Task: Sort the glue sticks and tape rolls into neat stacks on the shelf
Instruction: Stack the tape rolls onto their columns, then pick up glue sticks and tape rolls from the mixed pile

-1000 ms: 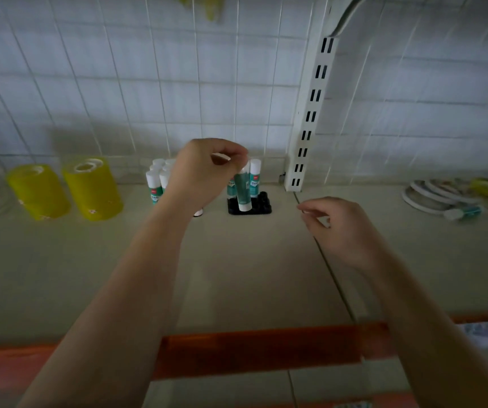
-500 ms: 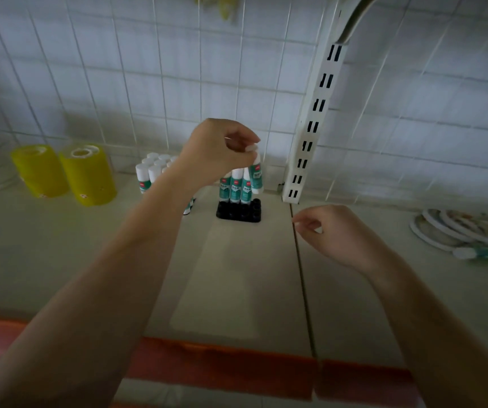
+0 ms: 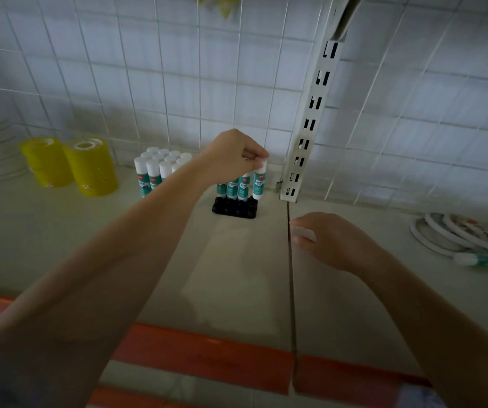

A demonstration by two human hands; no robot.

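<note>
Head view: the left hand (image 3: pixel 231 156) reaches toward the back edge of the shelf (image 3: pixel 60 248), its grip curled so that the fingertips (image 3: pixel 261 160) pinch the white cap of a glue stick (image 3: pixel 259 182). That stick stands upright at the right end of a short row of glue sticks (image 3: pixel 233 188) seated in a black holder (image 3: pixel 234 208), which sits near the back edge just left of the white slotted upright (image 3: pixel 310 119). To the left of the arm, a cluster of white-capped glue sticks (image 3: pixel 158 169) stands close together near the tiled wall (image 3: pixel 119 69). Further left, two stacks of yellow tape rolls (image 3: pixel 69 167) stand side by side near the back edge.

The right hand (image 3: pixel 334 242) hovers low over the shelf just right of the seam between the two shelf boards, fingers loosely curled; something pale shows at its fingertips, but whether its grip holds anything I cannot tell. Toward the right edge lie several flat white tape rolls (image 3: pixel 449 234), overlapping, with a single glue stick (image 3: pixel 481 259) lying on its side just in front of them. An orange strip (image 3: pixel 207 351) runs along the shelf's front edge.
</note>
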